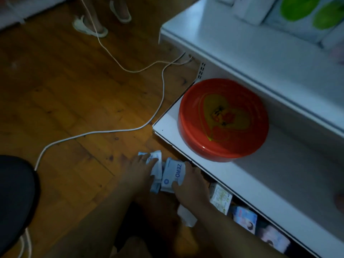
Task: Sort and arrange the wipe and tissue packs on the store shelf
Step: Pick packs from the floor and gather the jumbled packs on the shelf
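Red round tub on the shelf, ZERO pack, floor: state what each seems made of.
Red round tub: probably glossy plastic, judging by its sharp highlights. White ZERO-printed pack: likely soft plastic film, creased, faintly shiny. Brown floor: wood planks, showing grain and knots.

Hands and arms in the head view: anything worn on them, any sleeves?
The left hand and right hand are ungloved, the arms bare to the frame edge, no sleeves; no watch, band or ring shows in this dim, blurry picture.
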`<state>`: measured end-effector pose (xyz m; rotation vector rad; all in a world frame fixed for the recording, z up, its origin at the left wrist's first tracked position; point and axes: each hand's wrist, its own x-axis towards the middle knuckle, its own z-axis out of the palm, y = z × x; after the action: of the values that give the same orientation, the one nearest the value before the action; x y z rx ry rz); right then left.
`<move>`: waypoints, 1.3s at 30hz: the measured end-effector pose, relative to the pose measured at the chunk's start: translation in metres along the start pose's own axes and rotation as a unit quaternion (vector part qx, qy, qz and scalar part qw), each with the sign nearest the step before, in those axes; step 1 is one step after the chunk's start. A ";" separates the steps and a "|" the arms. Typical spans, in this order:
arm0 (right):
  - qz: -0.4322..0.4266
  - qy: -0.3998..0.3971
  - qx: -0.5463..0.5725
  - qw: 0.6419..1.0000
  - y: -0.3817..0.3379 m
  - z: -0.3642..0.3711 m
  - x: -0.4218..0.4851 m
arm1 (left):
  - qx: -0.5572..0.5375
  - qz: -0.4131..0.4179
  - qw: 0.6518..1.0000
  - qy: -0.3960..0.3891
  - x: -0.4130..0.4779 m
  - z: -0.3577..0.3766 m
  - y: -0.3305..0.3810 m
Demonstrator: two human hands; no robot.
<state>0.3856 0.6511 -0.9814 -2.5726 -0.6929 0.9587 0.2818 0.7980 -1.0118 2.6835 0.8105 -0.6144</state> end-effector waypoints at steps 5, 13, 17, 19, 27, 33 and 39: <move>-0.090 0.128 -0.013 0.988 -0.010 -0.058 -0.049 | -0.022 0.104 0.989 0.100 -0.040 -0.081 0.047; -0.182 0.282 0.025 0.942 0.012 -0.185 -0.151 | -0.069 0.207 0.931 0.293 -0.124 -0.196 0.149; -0.182 0.364 0.025 0.913 0.037 -0.245 -0.191 | -0.090 0.226 0.908 0.341 -0.150 -0.234 0.209; -0.168 0.399 0.022 0.901 0.053 -0.271 -0.206 | -0.095 0.229 0.906 0.344 -0.157 -0.245 0.237; -0.080 0.438 0.062 0.893 0.140 -0.350 -0.226 | -0.107 0.269 0.904 0.314 -0.155 -0.251 0.354; -0.033 0.499 0.052 0.865 0.194 -0.415 -0.219 | -0.084 0.247 0.914 0.309 -0.128 -0.260 0.412; 0.039 0.447 0.004 0.894 0.253 -0.450 -0.187 | -0.050 0.195 0.936 0.288 -0.100 -0.261 0.456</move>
<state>0.6495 0.2873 -0.6660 -2.6327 -0.3028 -0.2618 0.5515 0.4803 -0.6767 2.8293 0.3807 0.3145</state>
